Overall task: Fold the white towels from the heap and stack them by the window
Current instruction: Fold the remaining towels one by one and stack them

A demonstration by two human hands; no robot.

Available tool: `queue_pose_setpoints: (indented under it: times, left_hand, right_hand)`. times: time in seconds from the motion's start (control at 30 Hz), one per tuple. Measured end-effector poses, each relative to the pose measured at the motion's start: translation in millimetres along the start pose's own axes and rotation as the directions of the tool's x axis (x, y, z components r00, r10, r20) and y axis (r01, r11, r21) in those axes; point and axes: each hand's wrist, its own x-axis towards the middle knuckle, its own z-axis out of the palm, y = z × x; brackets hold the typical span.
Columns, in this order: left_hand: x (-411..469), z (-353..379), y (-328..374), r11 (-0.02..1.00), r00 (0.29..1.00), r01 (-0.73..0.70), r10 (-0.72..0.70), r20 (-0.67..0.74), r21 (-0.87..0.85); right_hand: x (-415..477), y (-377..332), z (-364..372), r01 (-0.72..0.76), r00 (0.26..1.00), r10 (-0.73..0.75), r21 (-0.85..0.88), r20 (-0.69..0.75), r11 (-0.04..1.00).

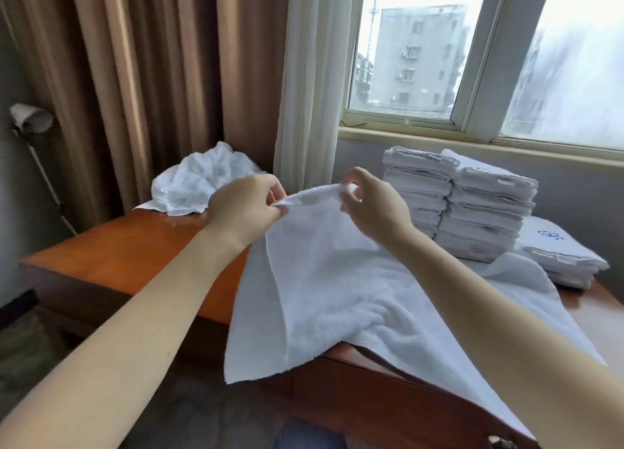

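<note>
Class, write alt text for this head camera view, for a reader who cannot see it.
Two bare hands, left hand and right hand, pinch the top edge of a white towel draped over a wooden table. Folded stacks stand under the window; a crumpled heap lies by the curtain.

Heap (206, 185) on table (128, 246) far left | stacks (472, 208) right, under window (439, 60) | towel (337, 296) between, draped over near edge

Head-worn wide-angle view, looking forward and down over a wooden table (111, 249).

Set close above both forearms, facing the window (418, 53) and brown curtain (135, 77) beyond the table's far edge; straight lines bowed toward the frame's edges; only one view, nothing shared with another.
</note>
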Motion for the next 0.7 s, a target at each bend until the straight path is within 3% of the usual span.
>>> queue_pose_setpoints:
  times: [0.13, 0.2, 0.3, 0.4, 0.47, 0.7]
  left_hand:
    - [38, -5, -35, 0.995, 0.992, 0.091, -0.093, -0.087, -0.035]
    - [51, 4, -52, 0.992, 0.986, 0.122, -0.118, -0.118, 0.019]
    - [58, 27, -81, 0.975, 0.982, 0.174, -0.161, -0.098, 0.14]
    - [52, 54, -103, 0.948, 0.965, 0.235, -0.254, 0.062, 0.215]
    - [43, 73, -110, 0.95, 0.946, 0.239, -0.274, 0.172, 0.199]
    - [26, 120, -85, 0.989, 0.961, 0.147, -0.139, 0.239, -0.014]
  right_hand:
    - [43, -24, 32, 0.076, 0.996, -0.072, 0.071, -0.054, 0.995]
    - [62, -28, 56, 0.094, 0.996, -0.093, 0.133, -0.014, 0.987]
    - [84, -20, 96, 0.059, 0.982, -0.086, 0.158, 0.168, 0.986]
    - [87, -2, 135, 0.041, 0.89, -0.107, 0.155, 0.444, 0.987]
    - [80, 12, 154, 0.045, 0.845, -0.1, 0.118, 0.525, 0.992]
    - [46, 53, 154, 0.007, 0.902, -0.061, 0.127, 0.427, 0.992]
